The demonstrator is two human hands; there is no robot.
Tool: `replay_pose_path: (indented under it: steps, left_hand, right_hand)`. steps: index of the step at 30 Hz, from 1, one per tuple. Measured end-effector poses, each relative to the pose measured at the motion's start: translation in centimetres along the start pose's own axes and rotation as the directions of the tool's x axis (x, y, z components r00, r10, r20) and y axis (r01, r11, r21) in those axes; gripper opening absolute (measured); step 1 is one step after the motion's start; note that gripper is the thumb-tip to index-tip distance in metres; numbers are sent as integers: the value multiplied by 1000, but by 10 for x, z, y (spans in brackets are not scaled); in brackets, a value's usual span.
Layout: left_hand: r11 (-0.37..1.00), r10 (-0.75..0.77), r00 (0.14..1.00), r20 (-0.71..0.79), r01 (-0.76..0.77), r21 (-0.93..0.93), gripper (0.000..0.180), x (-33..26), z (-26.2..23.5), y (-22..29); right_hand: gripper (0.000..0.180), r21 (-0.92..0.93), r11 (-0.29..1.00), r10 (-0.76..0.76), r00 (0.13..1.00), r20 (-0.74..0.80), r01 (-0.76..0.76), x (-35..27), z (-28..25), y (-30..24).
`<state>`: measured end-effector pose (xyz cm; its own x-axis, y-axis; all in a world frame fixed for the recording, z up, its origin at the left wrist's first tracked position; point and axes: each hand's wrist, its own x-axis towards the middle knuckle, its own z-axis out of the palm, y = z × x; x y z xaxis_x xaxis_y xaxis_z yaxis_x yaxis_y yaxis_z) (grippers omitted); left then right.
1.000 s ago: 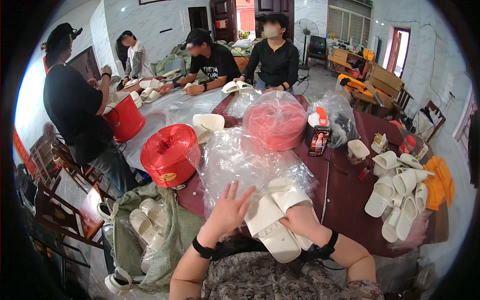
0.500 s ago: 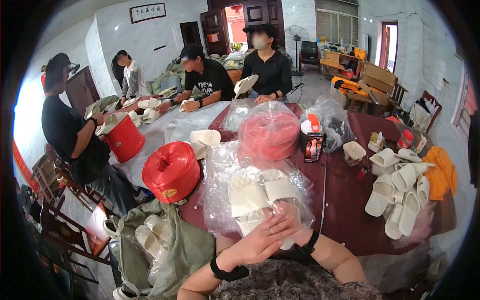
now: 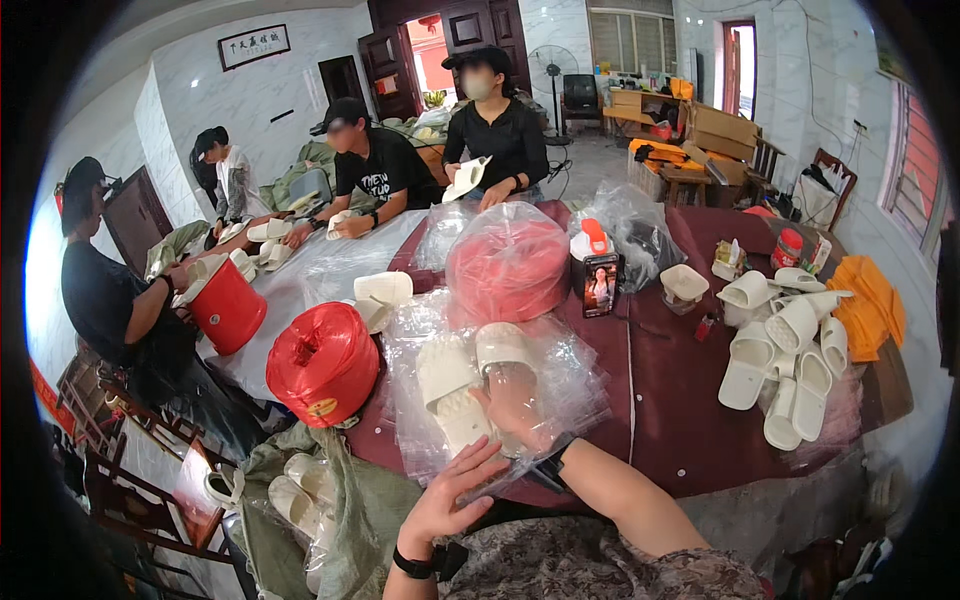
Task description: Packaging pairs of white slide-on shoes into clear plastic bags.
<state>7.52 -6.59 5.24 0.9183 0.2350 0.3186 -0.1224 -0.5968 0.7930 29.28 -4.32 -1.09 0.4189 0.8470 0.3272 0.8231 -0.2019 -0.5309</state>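
A pair of cream slippers lies in a clear plastic bag [image 3: 560, 372] in front of me. The left slipper [image 3: 462, 425] shows its wide strap and footbed. On the right slipper [image 3: 505, 345], my right hand [image 3: 515, 405] lies over the footbed, inside the clear plastic. Its thumb points toward the left slipper, while the other fingers are hidden at the strap. My left hand [image 3: 452, 495] is open, fingers stretched, by the near edge of the plastic and the heel of the left slipper. More flat clear bags [image 3: 420, 325] lie stacked under the pair.
A red twine roll [image 3: 322, 365] stands to the left, a plastic-wrapped one [image 3: 508, 265] ahead. A phone [image 3: 601, 285] stands beside it. Loose slippers [image 3: 790, 350] are heaped on the right. A green sack [image 3: 370, 490] holds bagged slippers at lower left. Several people work across the table.
My left hand has come off my right hand and moved nearer to me, its fingers spreading. My right hand reaches farther onto the right slipper. The view has shifted to the right.
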Motion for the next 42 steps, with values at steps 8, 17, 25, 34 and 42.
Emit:
replay_pose_path:
  steps: [8, 17, 25, 34, 42]
  left_hand:
    - [813, -144, 539, -830, 543, 212, 46, -30, 21, -48]
    - [747, -646, 525, -555, 586, -315, 56, -60, 50, -131]
    - [443, -796, 516, -316, 141, -886, 34, -30, 54, -82]
    - [297, -779, 569, -263, -34, -954, 31, -40, 55, -100]
    - [501, -748, 594, -296, 214, -838, 44, -32, 64, -104]
  right_hand:
    - [67, -21, 922, -385, 922, 45, 386, -80, -18, 11]
    - [59, 35, 912, -403, 878, 259, 408, -151, -71, 44]
    - [56, -157, 957, -242, 970, 26, 243, -129, -52, 57]
    - [31, -97, 929, -361, 932, -23, 358, -115, -61, 61]
    - [44, 528, 786, -612, 524, 592, 321, -141, -114, 49]
